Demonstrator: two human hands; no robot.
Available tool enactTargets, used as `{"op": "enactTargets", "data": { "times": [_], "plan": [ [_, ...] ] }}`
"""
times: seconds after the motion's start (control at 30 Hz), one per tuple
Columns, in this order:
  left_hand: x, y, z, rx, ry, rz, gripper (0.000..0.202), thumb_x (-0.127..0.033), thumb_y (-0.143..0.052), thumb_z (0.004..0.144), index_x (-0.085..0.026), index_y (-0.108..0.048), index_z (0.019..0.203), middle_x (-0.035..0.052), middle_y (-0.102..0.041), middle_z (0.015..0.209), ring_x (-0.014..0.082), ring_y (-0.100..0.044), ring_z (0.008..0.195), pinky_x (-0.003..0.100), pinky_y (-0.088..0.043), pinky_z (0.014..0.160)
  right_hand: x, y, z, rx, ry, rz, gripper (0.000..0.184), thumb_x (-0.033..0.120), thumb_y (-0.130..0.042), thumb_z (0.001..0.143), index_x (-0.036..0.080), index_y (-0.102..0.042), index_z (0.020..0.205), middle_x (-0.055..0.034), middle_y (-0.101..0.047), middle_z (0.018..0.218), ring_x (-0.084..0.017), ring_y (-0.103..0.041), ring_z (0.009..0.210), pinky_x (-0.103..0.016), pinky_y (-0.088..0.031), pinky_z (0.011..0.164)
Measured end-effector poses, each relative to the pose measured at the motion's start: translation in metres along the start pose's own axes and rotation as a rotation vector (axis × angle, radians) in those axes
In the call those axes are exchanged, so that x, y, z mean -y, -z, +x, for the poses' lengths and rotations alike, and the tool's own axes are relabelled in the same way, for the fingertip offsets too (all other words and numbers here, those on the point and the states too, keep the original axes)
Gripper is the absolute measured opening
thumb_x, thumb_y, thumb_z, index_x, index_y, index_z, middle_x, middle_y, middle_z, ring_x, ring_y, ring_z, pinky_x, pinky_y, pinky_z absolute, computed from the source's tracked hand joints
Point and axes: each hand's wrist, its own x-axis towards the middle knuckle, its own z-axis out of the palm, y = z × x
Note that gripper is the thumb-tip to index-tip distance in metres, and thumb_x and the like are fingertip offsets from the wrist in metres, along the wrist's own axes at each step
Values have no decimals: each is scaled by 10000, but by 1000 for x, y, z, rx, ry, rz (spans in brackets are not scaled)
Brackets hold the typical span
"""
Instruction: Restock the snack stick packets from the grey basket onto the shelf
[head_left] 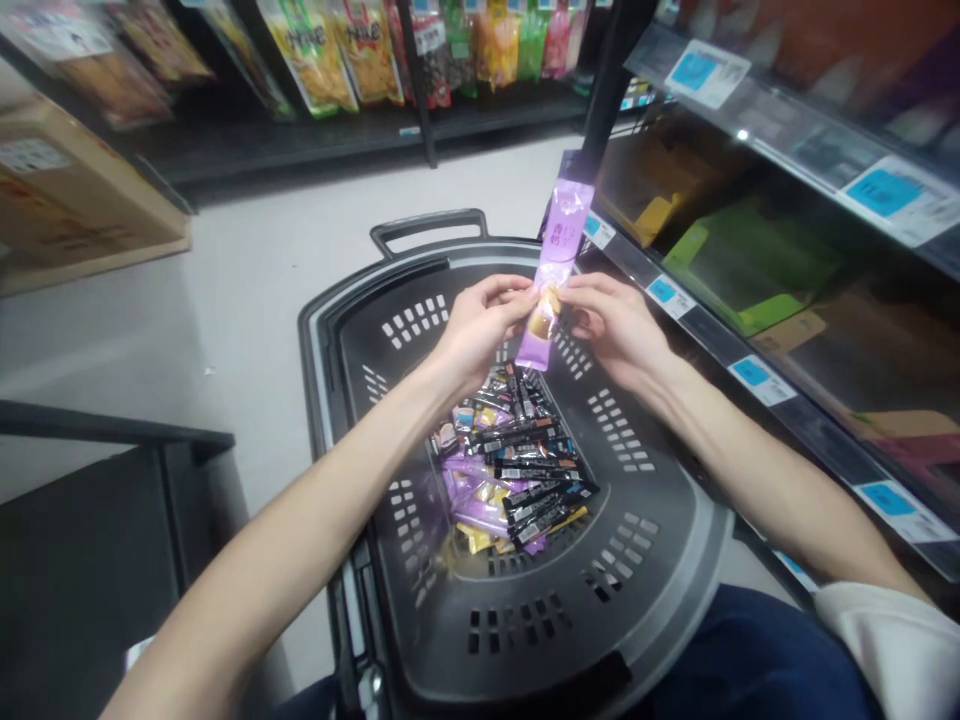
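Note:
A long purple sachet [564,225] with a picture near its lower end is held up over the basket. My left hand [491,325] pinches its left edge, and my right hand [611,325] pinches the right edge at about the same height. Below both hands stands a dark grey shopping basket [525,680] with slotted walls. On its floor lies a loose pile of slim black sachets [536,470], mixed with purple sachets [472,490] and some yellow packets [476,540].
To the right run shelves with blue price tags [885,190] and open display boxes [750,260]. Bagged snacks [311,50] hang along the back. A cardboard box [82,200] stands at the left, above a dark shelf unit [82,540]. Pale floor [247,320] shows beside the basket.

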Motion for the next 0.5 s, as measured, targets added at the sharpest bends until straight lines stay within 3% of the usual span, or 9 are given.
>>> {"op": "enactTargets", "data": {
  "times": [0.13, 0.27, 0.4, 0.5],
  "plan": [
    [-2, -3, -4, 7, 59, 102, 406, -246, -883, 721, -149, -683, 1061, 60, -722, 1021, 140, -678, 866, 252, -509, 734, -4, 3, 7, -54, -49, 149, 151, 118, -798, 826, 172, -689, 915, 23, -696, 799, -53, -615, 661, -135, -464, 542],
    [-9, -8, -6, -67, 41, 186, 326, -182, -876, 699, -161, -714, 981, 33, -725, 961, 135, -662, 819, 262, -503, 722, -9, 8, 16, -50, -111, 127, 131, 169, -775, 903, 181, -652, 946, 3, -738, 857, -75, -688, 730, -160, -558, 649],
    [-23, -18, -9, -252, -13, 118, 172, -118, -824, 700, -157, -692, 804, -12, -692, 758, 133, -656, 811, 235, -473, 711, -14, 6, 9, 161, -74, -253, 262, 331, -786, 921, 189, -586, 830, 0, -698, 697, -122, -682, 650, -215, -537, 598],
    [-30, -26, -10, -384, -68, 105, 178, -27, -738, 652, -160, -633, 708, -45, -613, 592, 133, -640, 710, 251, -505, 712, -13, 2, -4, 295, 155, -619, 188, 303, -727, 947, 212, -563, 937, 45, -671, 667, -135, -660, 641, -250, -520, 663]
  ]
}}
